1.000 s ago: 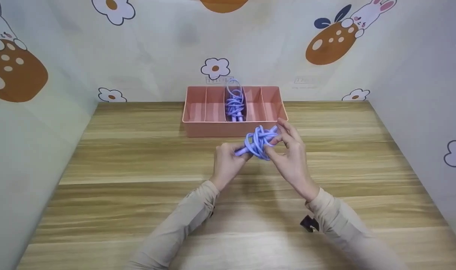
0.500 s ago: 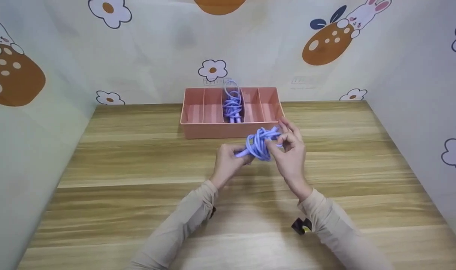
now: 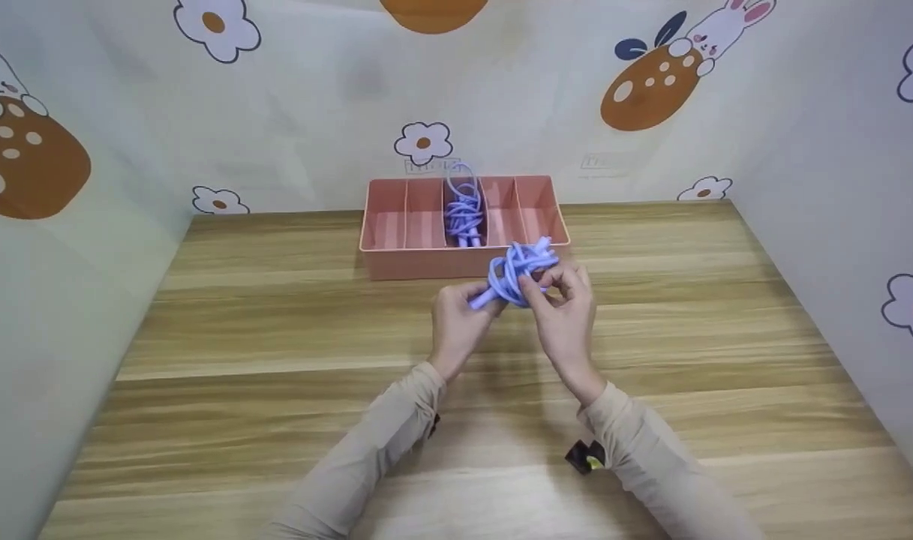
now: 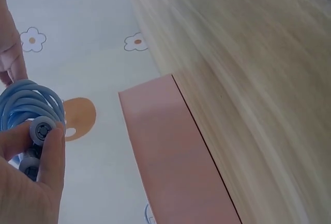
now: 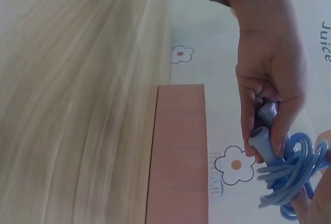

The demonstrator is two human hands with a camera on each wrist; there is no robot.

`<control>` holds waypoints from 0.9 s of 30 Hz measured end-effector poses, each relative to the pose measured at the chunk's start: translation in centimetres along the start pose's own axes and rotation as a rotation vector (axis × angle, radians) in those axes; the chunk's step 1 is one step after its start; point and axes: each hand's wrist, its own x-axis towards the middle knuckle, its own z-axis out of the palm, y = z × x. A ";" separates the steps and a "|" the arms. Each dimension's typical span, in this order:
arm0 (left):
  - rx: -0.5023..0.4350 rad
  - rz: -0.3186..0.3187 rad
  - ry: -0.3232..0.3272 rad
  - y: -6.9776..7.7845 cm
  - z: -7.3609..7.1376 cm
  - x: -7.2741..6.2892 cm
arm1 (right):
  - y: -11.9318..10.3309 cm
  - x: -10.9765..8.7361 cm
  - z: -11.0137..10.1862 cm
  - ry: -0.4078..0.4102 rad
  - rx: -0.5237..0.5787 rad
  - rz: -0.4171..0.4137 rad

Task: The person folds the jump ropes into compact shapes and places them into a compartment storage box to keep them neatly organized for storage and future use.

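Both hands hold a periwinkle-blue jump rope [image 3: 510,271], its cord wound round its two handles, above the table just in front of the pink box. My left hand [image 3: 460,324] pinches the handle ends at the lower left; their round caps [image 4: 42,129] show between thumb and finger in the left wrist view. At the other side, my right hand [image 3: 566,319] pinches the bundle with thumb and curled fingers; a flared handle end [image 5: 260,137] sticks out beside these fingers in the right wrist view. A similar wound jump rope [image 3: 465,217] stands in the box's middle compartment.
The pink divided box [image 3: 441,264] stands at the back of the wooden table [image 3: 276,315], close to the patterned back wall [image 3: 313,112]. Part of a black device [image 3: 585,456] shows at the right wrist.
My right hand has shifted left and closer to the bundle, its raised fingers drawing in. The handle ends at the upper right now show more. The head view has shifted slightly.
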 end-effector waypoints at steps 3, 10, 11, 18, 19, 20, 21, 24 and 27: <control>-0.036 -0.012 -0.020 -0.3 0.0 0.1 | 0.3 0.1 0.1 0.003 0.000 0.021; -0.132 -0.133 -0.077 -0.7 -0.3 0.1 | 3.2 0.7 -0.3 -0.003 -0.032 -0.001; -0.161 -0.160 -0.085 -0.7 -0.3 0.2 | 3.3 0.7 -0.4 -0.008 -0.011 -0.001; -0.329 -0.206 -0.071 -0.8 -0.3 0.5 | 3.7 0.3 -0.3 -0.059 0.138 -0.012; -0.311 -0.179 -0.062 -0.8 -0.3 0.5 | 3.6 0.3 -0.3 -0.063 0.137 -0.026; -0.291 -0.148 -0.052 -0.9 -0.3 0.6 | 3.6 0.3 -0.3 -0.067 0.134 -0.037; -0.277 -0.123 -0.046 -0.9 -0.3 0.6 | 3.5 0.3 -0.3 -0.068 0.122 -0.052; -0.222 -0.070 -0.021 -0.8 -0.2 0.6 | 2.9 0.4 -0.3 -0.061 0.021 -0.130; -0.178 -0.039 0.005 -0.7 -0.1 0.6 | 1.7 0.3 -0.2 -0.049 -0.088 -0.206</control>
